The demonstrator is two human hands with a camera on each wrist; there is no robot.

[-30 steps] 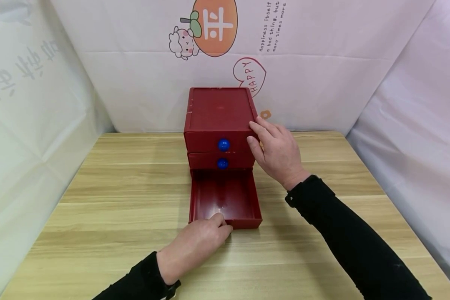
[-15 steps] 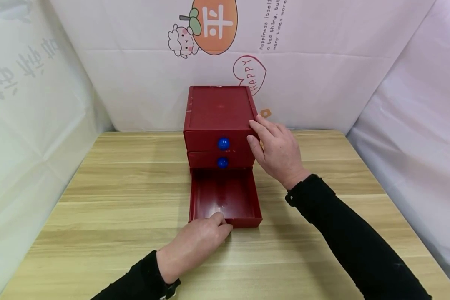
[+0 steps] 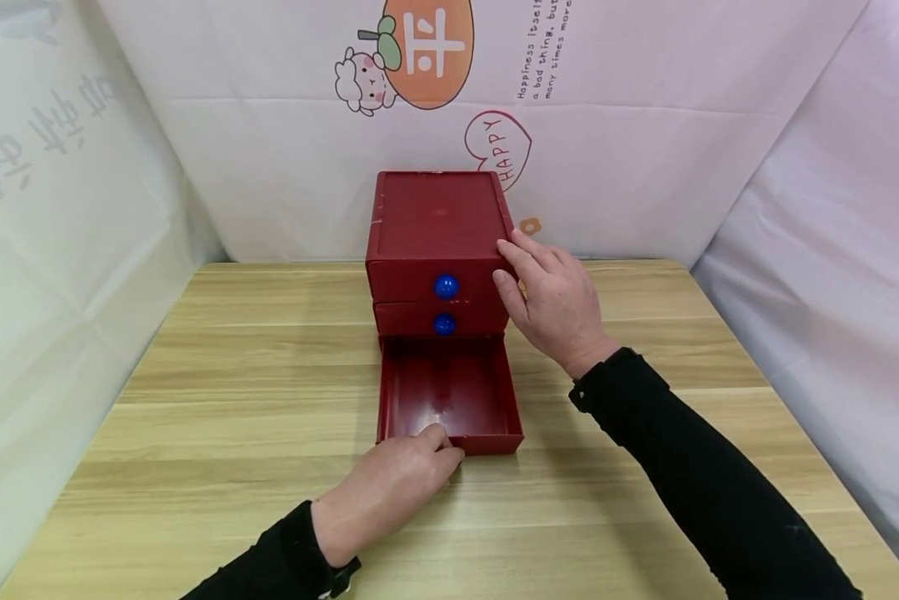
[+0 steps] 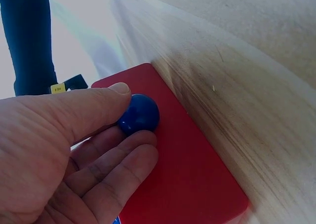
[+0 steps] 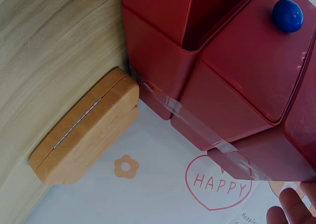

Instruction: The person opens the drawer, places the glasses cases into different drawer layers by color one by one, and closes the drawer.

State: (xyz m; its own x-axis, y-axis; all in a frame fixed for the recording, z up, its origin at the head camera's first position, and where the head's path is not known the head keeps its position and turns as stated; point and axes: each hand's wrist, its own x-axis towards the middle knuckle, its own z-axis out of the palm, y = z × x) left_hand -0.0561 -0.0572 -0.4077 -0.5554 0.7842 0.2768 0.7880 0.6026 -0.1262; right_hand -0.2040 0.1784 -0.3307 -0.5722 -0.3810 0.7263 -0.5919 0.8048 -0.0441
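A dark red drawer cabinet [image 3: 440, 217] stands at the back of the table, its bottom drawer [image 3: 449, 387] pulled out with nothing inside. My left hand [image 3: 392, 487] is at the drawer's front. In the left wrist view, its thumb and fingers pinch the round blue knob [image 4: 141, 114] on that front. My right hand [image 3: 557, 304] rests with extended fingers on the cabinet's upper right front corner. The middle drawer [image 3: 404, 320] and top drawer [image 3: 404, 283] are closed, each with a blue knob. The right wrist view shows clear tape [image 5: 173, 105] along the cabinet's side.
A tan hinged case [image 5: 86, 130], like a glasses case, lies to the right of the cabinet, mostly hidden by my right hand in the head view. A printed white sheet [image 3: 284, 167] hangs behind the wooden table [image 3: 247, 400], with white sheets on both sides.
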